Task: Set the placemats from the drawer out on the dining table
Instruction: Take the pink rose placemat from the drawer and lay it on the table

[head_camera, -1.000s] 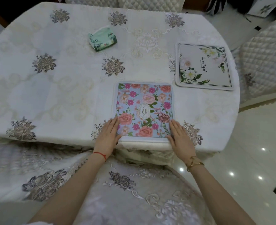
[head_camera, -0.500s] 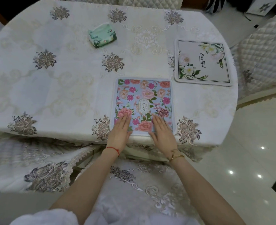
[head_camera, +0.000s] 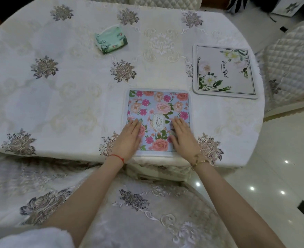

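Observation:
A blue placemat with pink flowers [head_camera: 158,108] lies flat near the front edge of the dining table [head_camera: 62,97]. My left hand [head_camera: 129,140] rests palm down on its lower left part, fingers straight and together. My right hand [head_camera: 182,136] lies palm down on its lower right part in the same way. Neither hand grips anything. A second placemat, white with green leaves and white flowers [head_camera: 224,70], lies flat at the table's right side, apart from the first.
A green tissue pack [head_camera: 111,40] sits toward the back of the table. Quilted chairs stand at the right [head_camera: 290,63] and behind. A cloth-covered chair seat [head_camera: 129,208] is right below my arms. Shiny tiled floor [head_camera: 281,158] shows at the right.
My hands went from the mat's lower outer corners onto its surface, came close together, then spread apart and slid further up. The placemat stays in place.

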`<state>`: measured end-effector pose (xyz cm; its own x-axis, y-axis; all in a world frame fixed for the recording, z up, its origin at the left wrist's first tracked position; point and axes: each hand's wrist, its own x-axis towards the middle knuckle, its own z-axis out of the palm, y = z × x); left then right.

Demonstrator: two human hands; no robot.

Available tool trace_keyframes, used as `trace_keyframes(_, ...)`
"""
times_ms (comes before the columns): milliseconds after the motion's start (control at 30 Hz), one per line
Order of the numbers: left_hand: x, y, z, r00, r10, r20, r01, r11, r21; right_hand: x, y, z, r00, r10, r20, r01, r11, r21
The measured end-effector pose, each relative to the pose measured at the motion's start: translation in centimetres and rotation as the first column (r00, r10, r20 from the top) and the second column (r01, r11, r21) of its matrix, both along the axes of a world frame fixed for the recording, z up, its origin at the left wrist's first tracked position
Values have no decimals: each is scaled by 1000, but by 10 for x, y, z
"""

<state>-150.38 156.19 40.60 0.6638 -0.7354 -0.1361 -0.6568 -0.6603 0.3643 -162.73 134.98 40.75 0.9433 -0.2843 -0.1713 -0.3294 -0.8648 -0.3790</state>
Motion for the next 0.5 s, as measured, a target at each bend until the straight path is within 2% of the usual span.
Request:
trace_keyframes(133,6,-30,-10,998,-49,-45,51,997,51,36,9,-15,996,68,-58,-68,998,2)
trace_keyframes(233,8,-18,-18,998,-55,-23,56,996,63,23,-2,-19,995,68,-67,-69,997,-15)
trace_keyframes(367,14,9,-23,998,-57,7,56,996,65,-9,-30,-16,998,35,-58,-37,998,-40)
trace_keyframes(500,21,17,-17,1000,-9,2,9,999,38,-12,-44,-8,997,-75,-17,74,996,-41)
